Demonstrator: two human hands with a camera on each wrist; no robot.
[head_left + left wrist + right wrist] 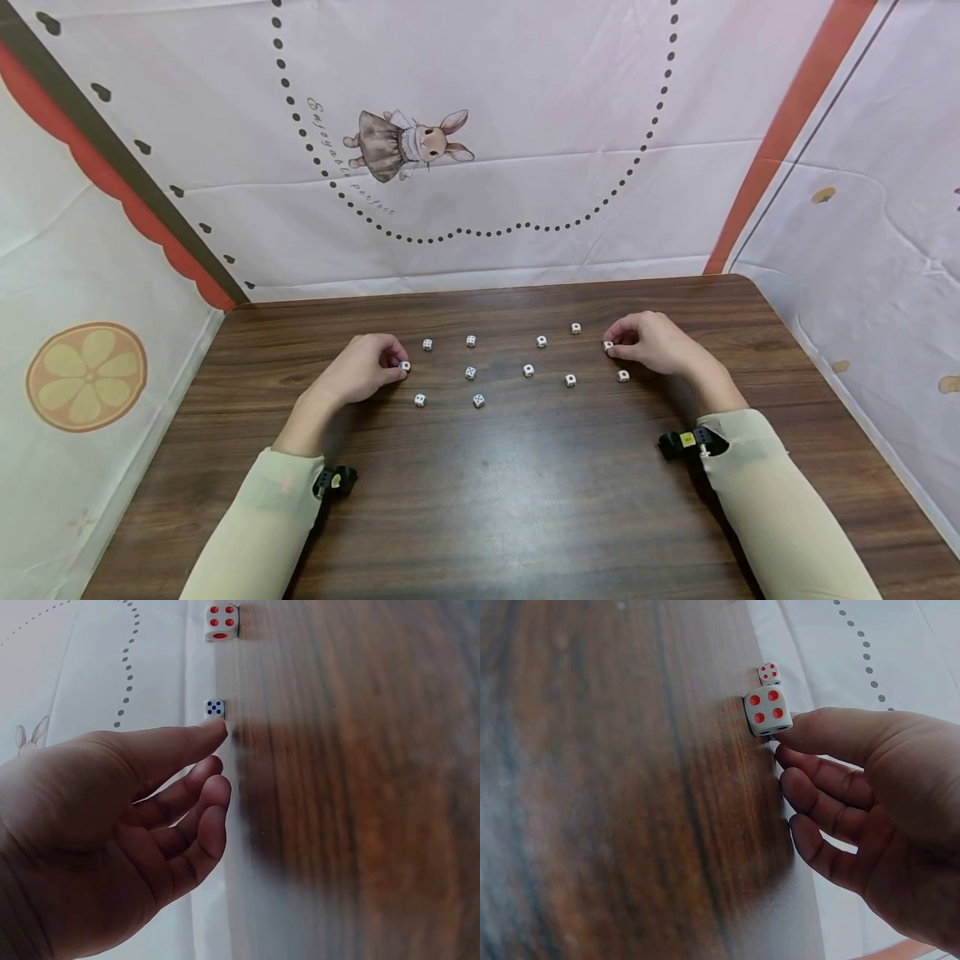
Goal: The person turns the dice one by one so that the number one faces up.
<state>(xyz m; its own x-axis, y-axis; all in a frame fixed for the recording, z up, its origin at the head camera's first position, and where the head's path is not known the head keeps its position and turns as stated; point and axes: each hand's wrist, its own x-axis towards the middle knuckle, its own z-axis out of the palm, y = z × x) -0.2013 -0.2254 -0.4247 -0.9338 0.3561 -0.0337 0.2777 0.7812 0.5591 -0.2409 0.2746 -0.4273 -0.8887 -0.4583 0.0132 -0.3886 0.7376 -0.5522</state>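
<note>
My left hand (362, 367) is at the left end of a scatter of small white dice. Its thumb and index finger pinch a die (405, 366) at the tabletop. On the right, my right hand (651, 340) pinches another die (608, 345) between thumb and fingertips. Just nearer than that hand lies a loose die (622, 377); in the right wrist view a die with red pips (768, 710) stands close to the thumb. The left wrist view has a die with blue pips (214, 708) by the thumb tip and a red-pipped die (222, 621) apart from it.
More dice lie between the hands, among them one at the back (576, 328) and one at the front (478, 401). All are on a brown wood-grain table (480, 508). A printed white cloth (525, 167) hangs behind the table's far edge and along both sides.
</note>
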